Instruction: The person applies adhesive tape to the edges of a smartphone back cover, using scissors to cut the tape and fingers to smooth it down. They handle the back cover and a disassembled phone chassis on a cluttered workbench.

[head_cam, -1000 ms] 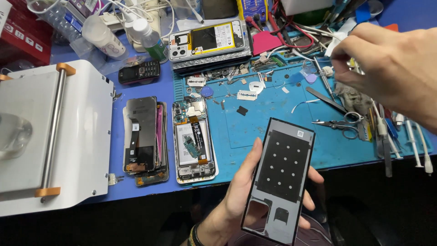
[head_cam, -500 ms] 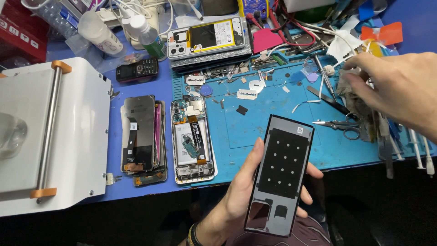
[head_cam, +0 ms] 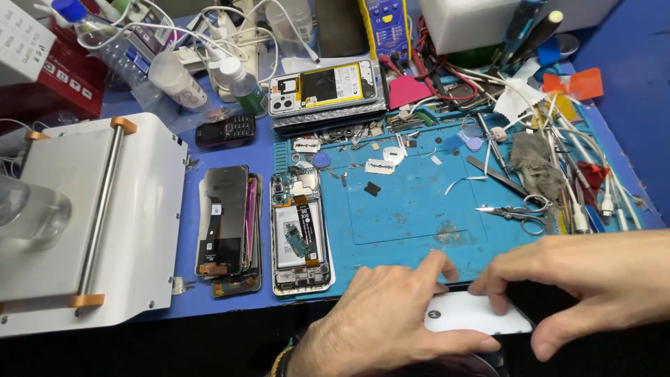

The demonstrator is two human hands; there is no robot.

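Note:
Both hands meet at the near edge of the blue work mat. My left hand grips a flat phone panel, now showing a white face, from the left end. My right hand pinches the same panel from the right, fingertips on its top edge and thumb below. An opened phone body with its board and flex cable exposed lies just left of my left hand. A stack of dark screens lies further left.
A white machine with a metal roller bar fills the left. Scissors, tweezers, a razor blade and a grey cloth lie on the mat. Behind stand another open phone, a small keypad phone, bottles and cables.
My left hand lowered and turned the panel from upright with its dark dotted side showing to flat with a white face up. My right hand came down from the tools and took hold of it.

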